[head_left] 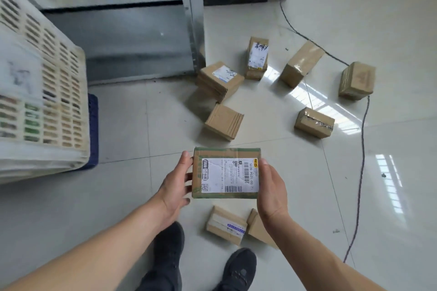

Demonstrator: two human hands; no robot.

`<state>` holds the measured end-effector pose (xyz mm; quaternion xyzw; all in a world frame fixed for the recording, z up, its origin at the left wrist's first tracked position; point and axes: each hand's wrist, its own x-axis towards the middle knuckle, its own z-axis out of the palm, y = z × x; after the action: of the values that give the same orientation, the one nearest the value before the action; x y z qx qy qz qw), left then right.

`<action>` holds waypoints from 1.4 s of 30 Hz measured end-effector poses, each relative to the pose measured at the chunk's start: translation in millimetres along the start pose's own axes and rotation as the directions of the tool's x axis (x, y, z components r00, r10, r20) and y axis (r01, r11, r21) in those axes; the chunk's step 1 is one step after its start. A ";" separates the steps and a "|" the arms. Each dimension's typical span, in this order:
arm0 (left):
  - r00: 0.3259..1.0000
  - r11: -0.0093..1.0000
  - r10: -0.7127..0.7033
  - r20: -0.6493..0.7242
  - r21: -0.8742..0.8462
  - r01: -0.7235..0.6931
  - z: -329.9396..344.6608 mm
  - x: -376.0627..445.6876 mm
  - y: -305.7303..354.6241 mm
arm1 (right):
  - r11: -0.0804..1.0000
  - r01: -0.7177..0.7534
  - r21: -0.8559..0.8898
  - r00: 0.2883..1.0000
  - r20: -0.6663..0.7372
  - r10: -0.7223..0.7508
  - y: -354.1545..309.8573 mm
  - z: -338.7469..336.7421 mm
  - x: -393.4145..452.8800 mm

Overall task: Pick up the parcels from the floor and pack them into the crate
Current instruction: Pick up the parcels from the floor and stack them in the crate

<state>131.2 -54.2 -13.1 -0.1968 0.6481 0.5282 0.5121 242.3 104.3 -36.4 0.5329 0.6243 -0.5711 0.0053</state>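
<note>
Now held level between both hands, left grip and right grip clasping its sides, the labelled parcel should swing left and lower squarely into the crate.

Single head-worn wide-angle view, looked forward and steeply down at the floor, close above the forearms, left edge somewhat blurred, perhaps from motion.

Bare forearms, no sleeves — dark trousers (black shoes below).

9 parcels, 1 crate, 2 hands
</note>
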 end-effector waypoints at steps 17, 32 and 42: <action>0.924 0.925 0.274 -0.268 -0.190 -0.329 -176.9 -330.8 163.0 | 0.878 0.460 -0.134 0.866 0.287 -0.410 -323.0 82.5 -260.4; 0.859 0.858 0.283 -0.426 -0.287 -0.425 -340.2 -392.6 182.2 | 0.837 0.531 -0.134 0.771 0.484 -0.412 -389.5 235.9 -346.6; 0.838 0.881 0.198 -0.508 -0.283 -0.380 -443.1 -377.5 225.8 | 0.866 0.482 -0.128 0.725 0.613 -0.313 -434.0 359.5 -336.7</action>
<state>-100.2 -472.5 388.5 -0.3087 0.6617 0.6510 0.2075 -120.2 -280.4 352.8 0.1815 0.7674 -0.5978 0.1441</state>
